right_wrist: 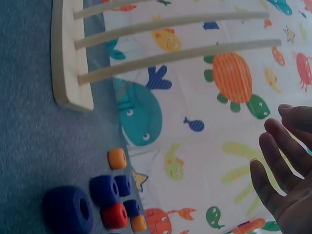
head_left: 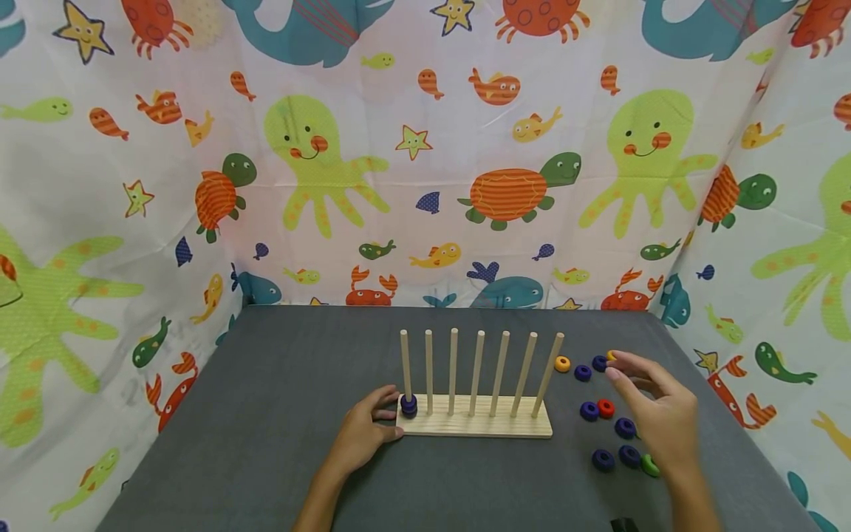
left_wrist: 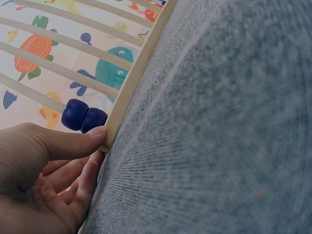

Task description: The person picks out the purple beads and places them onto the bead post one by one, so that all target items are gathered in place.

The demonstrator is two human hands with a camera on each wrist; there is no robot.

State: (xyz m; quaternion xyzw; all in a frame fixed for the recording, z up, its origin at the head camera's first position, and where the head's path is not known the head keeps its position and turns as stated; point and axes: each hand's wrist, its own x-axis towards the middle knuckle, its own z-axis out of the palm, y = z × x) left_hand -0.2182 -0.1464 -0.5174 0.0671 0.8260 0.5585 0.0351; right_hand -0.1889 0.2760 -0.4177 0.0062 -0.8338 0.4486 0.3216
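Note:
A wooden peg board [head_left: 475, 426] with several upright pegs stands on the grey table. Two dark blue rings [left_wrist: 74, 114] are stacked on its leftmost peg. My left hand [head_left: 361, 434] grips the board's left end, thumb on the edge beside the rings and fingers lower down. Over the loose rings at the right hovers my right hand [head_left: 665, 417], fingers loosely bent and apart, nothing between them in the right wrist view. In the head view, its fingertips are nearest a yellow ring [head_left: 611, 355] and a blue ring [head_left: 600, 363] at the back.
Right of the board lie another yellow ring [head_left: 562, 363], a red ring [head_left: 606, 408], a green ring [head_left: 650, 465] partly behind the right arm, and several blue rings [head_left: 603, 459]. A black object [head_left: 623, 524] shows at the front edge. A sea-animal curtain [head_left: 412, 222] hangs behind the table.

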